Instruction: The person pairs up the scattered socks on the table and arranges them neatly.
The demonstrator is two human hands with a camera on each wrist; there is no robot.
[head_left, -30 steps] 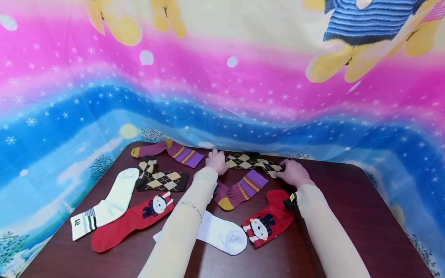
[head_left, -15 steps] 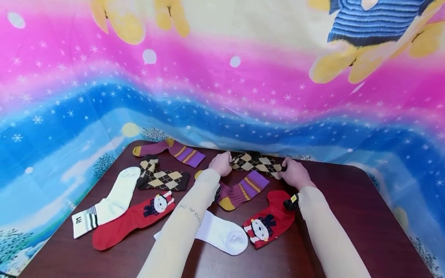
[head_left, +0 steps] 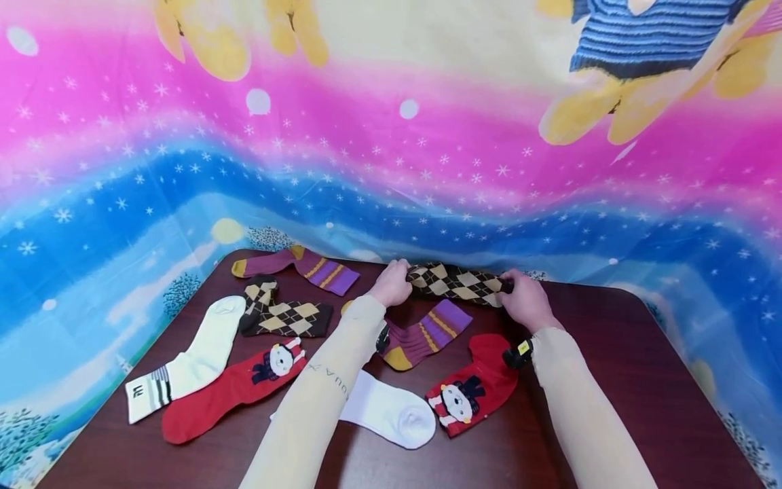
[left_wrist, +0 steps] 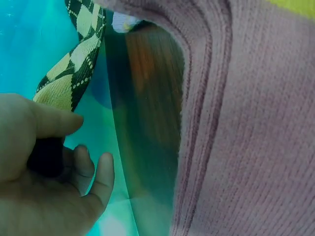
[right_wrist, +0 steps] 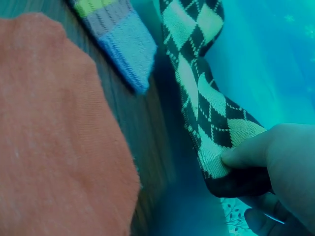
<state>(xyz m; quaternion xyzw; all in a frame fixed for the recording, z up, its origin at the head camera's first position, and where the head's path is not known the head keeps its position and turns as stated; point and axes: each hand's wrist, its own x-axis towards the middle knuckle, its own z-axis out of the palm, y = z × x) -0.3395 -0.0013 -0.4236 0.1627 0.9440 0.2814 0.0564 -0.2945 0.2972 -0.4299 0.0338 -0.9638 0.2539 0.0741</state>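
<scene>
Here, striped white sock [head_left: 204,350]: lies aslant on the dark red-brown table [head_left: 611,360], banded cuff toward the near side.
Left red sock [head_left: 222,401]: beside the white one and touching it, a white animal figure at its right end.
Lying argyle sock [head_left: 293,317]: bent, just beyond the red one.
Far purple sock [head_left: 324,268]: near the back edge, mustard toe pointing left.
Left hand [head_left: 392,284]: fingers curled in, gripping one dark end of the held argyle sock [head_left: 455,284].
Plain white sock [head_left: 394,411]: partly hidden by the left sleeve [head_left: 318,394].
Near purple sock [head_left: 430,333]: just this side of the held one.
Held argyle sock: stretched between both hands along the back edge, before the printed backdrop [head_left: 366,149]; contact with the tabletop, cannot tell.
Right red sock [head_left: 493,370]: just beside the plain white one.
Right hand [head_left: 530,299]: thumb over, fingers under, pinching the other dark end.
</scene>
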